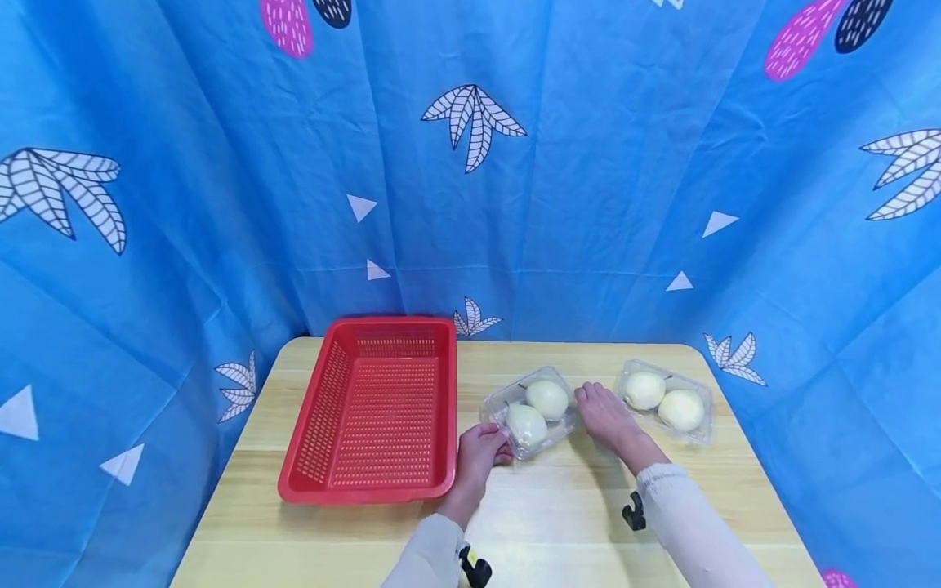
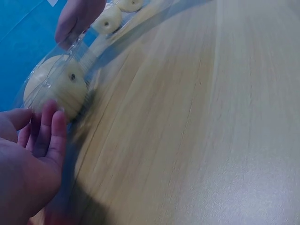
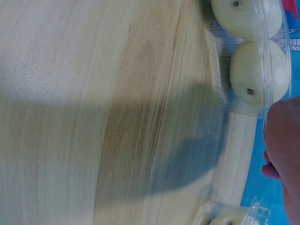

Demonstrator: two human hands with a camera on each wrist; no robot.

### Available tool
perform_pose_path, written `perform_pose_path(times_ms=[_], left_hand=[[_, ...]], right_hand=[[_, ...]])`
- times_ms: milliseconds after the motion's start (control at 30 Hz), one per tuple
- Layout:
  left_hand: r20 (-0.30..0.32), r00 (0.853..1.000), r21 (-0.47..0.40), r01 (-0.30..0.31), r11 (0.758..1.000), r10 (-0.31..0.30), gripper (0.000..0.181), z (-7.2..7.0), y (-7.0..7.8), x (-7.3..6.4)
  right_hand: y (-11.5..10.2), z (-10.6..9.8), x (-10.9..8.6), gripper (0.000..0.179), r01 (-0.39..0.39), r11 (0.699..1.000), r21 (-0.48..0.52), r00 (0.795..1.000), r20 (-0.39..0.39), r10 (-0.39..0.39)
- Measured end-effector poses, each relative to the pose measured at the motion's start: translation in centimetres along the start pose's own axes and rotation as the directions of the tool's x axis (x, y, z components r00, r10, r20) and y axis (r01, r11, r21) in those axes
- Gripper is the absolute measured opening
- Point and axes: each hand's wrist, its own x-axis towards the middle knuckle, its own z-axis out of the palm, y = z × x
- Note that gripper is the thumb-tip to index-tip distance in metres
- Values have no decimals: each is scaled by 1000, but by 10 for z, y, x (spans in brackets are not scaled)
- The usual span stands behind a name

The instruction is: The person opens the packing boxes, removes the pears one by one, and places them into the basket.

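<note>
A clear plastic box with two pale yellow pears stands on the table, right of the red basket. My left hand pinches its near left corner between thumb and fingers, also seen close up in the left wrist view. On the opposite side, my right hand grips the box's edge; in the right wrist view the hand is at the rim of the clear lid, its fingertips partly hidden. Both pears lie side by side under the plastic.
A red plastic basket with perforated walls stands at the left of the wooden table, nothing inside it. To the right lies a second clear box with two pears. A blue patterned curtain surrounds the table.
</note>
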Motion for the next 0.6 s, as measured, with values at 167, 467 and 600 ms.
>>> perform_pose_path(times_ms=[167,467,600], left_hand=[[-42,999,-18,-1,1000,1,28,2,1,0],[-87,996,-15,27,1000,-28,25,5,1,2],[-90,994,-16,52,998,-54,25,6,0,1]], right_hand=[[-1,4,1,30,-32,999,33,999,-22,33],[-6,8,-1,36,-132,988,77,982,-129,141],[-7,7,-3,24,-178,979,102,956,-217,197]])
